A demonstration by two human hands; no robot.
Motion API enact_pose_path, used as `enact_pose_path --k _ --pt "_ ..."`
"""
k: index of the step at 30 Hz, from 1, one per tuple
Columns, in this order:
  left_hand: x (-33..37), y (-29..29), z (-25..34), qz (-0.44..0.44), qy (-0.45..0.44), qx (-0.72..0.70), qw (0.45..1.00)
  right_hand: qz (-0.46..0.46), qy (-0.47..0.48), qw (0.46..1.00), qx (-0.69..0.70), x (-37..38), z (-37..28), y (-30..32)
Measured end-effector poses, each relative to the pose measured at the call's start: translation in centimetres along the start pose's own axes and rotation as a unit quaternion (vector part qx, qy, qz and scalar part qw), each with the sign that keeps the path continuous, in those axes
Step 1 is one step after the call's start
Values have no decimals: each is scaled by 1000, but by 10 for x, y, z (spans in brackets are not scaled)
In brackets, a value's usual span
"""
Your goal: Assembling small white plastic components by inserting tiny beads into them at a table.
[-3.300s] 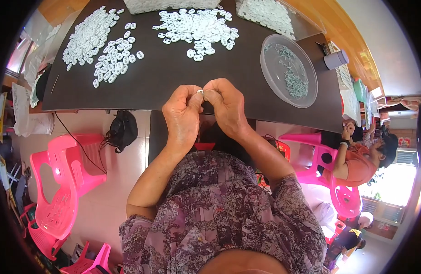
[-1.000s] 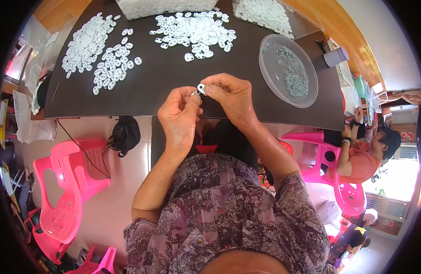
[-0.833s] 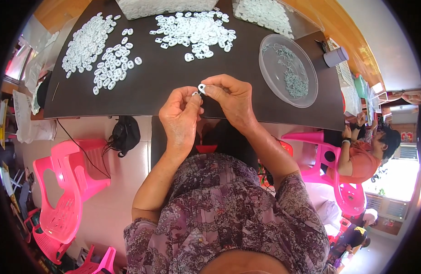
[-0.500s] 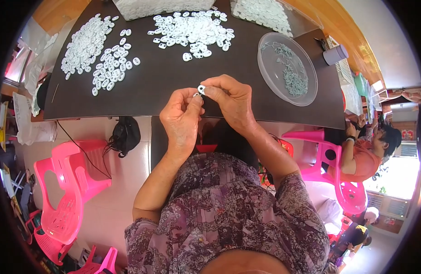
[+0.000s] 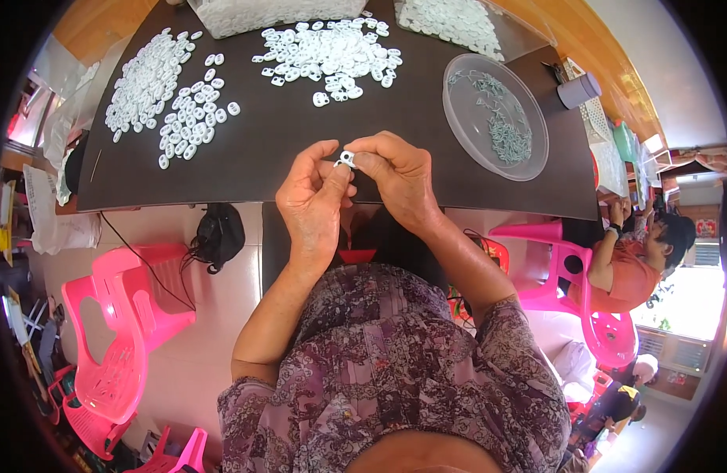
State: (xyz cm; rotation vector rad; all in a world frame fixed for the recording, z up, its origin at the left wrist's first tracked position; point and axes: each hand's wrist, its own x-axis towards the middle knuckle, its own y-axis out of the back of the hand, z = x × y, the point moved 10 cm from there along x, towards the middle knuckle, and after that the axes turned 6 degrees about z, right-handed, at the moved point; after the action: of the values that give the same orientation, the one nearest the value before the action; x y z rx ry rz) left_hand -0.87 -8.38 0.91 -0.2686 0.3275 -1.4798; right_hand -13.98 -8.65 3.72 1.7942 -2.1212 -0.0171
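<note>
A small white plastic piece (image 5: 347, 157) with a dark hole is held between my two hands, just over the table's near edge. My right hand (image 5: 404, 177) pinches its right side between thumb and forefinger. From the left, my left hand (image 5: 310, 209) has its thumb pressed against the piece's lower end, with the forefinger raised and the other fingers curled behind. What lies under that thumb is mostly hidden. Ahead is a pile of similar white pieces (image 5: 332, 51). Small metal parts (image 5: 507, 130) lie in a round clear tray (image 5: 454, 110) on the right.
At the left of the dark table (image 5: 277, 134) are a larger heap (image 5: 146, 83) and a smaller group (image 5: 194, 118) of white oval pieces. Clear bins (image 5: 450, 27) stand along the back. A grey cylinder (image 5: 578, 91) is far right. Pink chairs (image 5: 115, 331) flank me; another person (image 5: 627, 268) sits right.
My left forefinger has lifted away from the white piece. The piece has turned in my right fingers, so its hole shows more openly.
</note>
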Motion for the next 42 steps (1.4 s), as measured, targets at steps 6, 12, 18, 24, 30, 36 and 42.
enact_pose_path --k 6,12,18,24,30,36,42 --pt "-1 -2 -10 -3 36 -22 999 -5 36 998 -45 -1 -11 2" --pt "-3 -3 -10 -6 15 -20 1000 1 -80 995 64 -4 4 2" --pt "-3 -6 -11 -9 6 -13 1000 -9 -110 990 84 -5 10 4" --pt "-5 -12 -13 -12 17 -19 1000 -8 28 999 -32 -4 -8 11" --pt "-7 -14 -12 -32 18 25 999 -2 -121 985 126 -11 20 11" --pt "-7 -15 -11 -32 16 45 998 10 -80 995 62 -11 16 15" --pt "-7 -16 -14 -19 31 -2 999 10 -34 999 29 -14 8 17"
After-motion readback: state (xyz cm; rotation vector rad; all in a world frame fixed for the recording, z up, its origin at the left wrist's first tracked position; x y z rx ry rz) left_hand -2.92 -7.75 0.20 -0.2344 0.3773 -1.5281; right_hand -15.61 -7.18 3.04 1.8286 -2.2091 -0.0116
